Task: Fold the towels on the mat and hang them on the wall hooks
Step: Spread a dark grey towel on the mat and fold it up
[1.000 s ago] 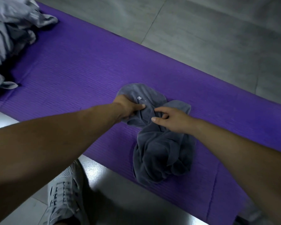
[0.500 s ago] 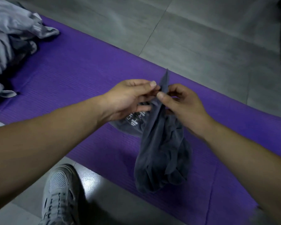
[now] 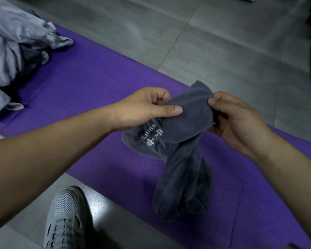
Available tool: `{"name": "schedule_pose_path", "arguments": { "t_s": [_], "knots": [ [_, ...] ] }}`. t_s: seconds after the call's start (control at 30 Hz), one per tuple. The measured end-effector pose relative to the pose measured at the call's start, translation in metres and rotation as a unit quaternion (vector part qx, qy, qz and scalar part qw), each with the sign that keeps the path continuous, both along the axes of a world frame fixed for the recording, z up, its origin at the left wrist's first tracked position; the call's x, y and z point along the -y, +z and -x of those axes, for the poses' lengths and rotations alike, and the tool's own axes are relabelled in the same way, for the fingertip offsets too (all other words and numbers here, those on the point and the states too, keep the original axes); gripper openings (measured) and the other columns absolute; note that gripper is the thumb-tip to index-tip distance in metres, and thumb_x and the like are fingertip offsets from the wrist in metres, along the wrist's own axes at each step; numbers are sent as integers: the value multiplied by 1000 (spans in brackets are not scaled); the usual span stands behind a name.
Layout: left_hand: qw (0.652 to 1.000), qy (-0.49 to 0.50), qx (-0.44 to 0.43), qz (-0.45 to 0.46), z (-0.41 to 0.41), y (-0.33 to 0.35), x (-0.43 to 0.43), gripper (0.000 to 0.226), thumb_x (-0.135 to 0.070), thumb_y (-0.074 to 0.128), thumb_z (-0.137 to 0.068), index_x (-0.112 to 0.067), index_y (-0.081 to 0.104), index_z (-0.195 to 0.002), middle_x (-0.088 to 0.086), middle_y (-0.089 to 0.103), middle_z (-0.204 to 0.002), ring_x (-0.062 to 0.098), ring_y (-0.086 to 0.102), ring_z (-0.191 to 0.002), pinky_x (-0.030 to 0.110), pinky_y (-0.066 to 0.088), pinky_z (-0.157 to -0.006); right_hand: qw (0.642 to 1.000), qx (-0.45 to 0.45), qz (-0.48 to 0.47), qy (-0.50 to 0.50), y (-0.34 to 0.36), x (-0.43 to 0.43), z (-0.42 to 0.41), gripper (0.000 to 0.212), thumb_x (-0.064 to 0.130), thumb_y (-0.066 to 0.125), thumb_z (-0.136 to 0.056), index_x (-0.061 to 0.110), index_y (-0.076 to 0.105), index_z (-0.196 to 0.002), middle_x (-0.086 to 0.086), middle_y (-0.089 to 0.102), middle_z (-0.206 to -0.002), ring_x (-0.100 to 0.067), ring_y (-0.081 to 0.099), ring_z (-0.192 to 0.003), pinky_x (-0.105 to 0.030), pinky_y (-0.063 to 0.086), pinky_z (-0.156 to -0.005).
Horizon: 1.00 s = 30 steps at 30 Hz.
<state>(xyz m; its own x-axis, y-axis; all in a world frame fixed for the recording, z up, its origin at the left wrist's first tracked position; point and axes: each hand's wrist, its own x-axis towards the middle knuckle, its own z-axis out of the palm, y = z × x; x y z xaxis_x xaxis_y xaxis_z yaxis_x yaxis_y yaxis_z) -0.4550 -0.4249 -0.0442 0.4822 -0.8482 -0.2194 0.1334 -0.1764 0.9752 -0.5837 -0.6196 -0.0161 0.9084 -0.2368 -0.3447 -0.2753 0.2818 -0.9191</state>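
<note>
Hanging over the purple mat [image 3: 97,83] in head view, grey towel [image 3: 183,159] ran long-axis downward from both hands | left hand [image 3: 145,108] pinched its bunched top edge, fingers [image 3: 175,110] curled on cloth | right hand [image 3: 235,119] pinched just beside | both equally near; spreading looked to need a sideways pull.

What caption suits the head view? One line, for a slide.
Left hand and right hand pinch a crumpled grey towel over the purple mat; lighter cloths heaped at its left end.
</note>
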Motion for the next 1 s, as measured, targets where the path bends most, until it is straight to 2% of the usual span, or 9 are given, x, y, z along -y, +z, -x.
{"name": "schedule_pose_path", "arguments": {
  "t_s": [0.1,0.2,0.3,0.37,0.43,0.6,0.8,0.93,1.0],
  "knots": [
    [1000,27,5,-4,-8,8,-1,28,-25,80,-80,-13,56,-89,12,63,-77,15,60,-65,20,50,-57,997,29,20,-75,1,11,-2,26,12,52,-97,19,61,-74,-2,63,-76,-14,57,-68,-28,52,-60],
    [994,-42,40,-97,-18,24,-6,48,-42,73,-78,-6,67,-108,15,75,-100,24,72,-85,32,58,-74,990,67,51,-113,6,19,-4,26,13,52,-99,21,59,-76,2,63,-74,-10,57,-68,-25,48,-61],
    [971,-115,96,-188,-26,16,-15,67,-67,71,-75,-3,74,-96,9,75,-91,22,69,-84,38,55,-84,978,81,47,-184,5,30,-7,26,13,52,-99,21,59,-76,4,64,-73,-9,59,-71,-25,49,-69],
    [971,-110,86,-191,-24,4,-22,71,-65,70,-73,1,70,-99,15,75,-101,30,70,-100,46,52,-101,978,62,68,-186,-2,35,-7,24,15,53,-99,21,59,-77,3,64,-76,-10,59,-74,-26,48,-73],
    [979,-92,43,-177,-21,-10,-30,70,-56,73,-75,6,63,-107,21,71,-111,38,66,-110,52,48,-105,978,44,101,-175,-11,36,-7,21,16,53,-100,20,60,-80,1,63,-80,-11,57,-77,-26,47,-74],
    [973,-131,-39,-183,-8,-35,-39,36,-13,73,-85,-6,63,-119,8,74,-113,22,71,-106,33,57,-91,962,53,147,-224,-15,41,-13,14,18,57,-99,20,64,-86,4,67,-80,-10,59,-78,-25,50,-74],
    [939,-202,-49,-273,-22,-54,-66,40,-30,83,-78,-12,74,-113,1,75,-111,12,68,-109,30,44,-105,960,63,160,-222,-22,34,-17,16,13,57,-99,19,66,-87,11,69,-75,-4,60,-73,-22,51,-73],
    [938,-124,-70,-315,-34,-73,-101,42,-37,86,-57,-21,77,-95,-3,69,-84,9,62,-78,26,50,-76,947,29,131,-291,-29,50,-19,19,16,58,-98,20,67,-82,8,71,-75,-10,62,-75,-26,53,-74],
    [942,-76,-48,-324,-27,-80,-110,34,-32,77,-58,-18,76,-89,-3,67,-76,11,57,-74,27,48,-74,941,10,123,-314,-33,58,-18,22,17,59,-98,20,67,-77,8,71,-73,-11,64,-75,-28,54,-77]
  ]
}}
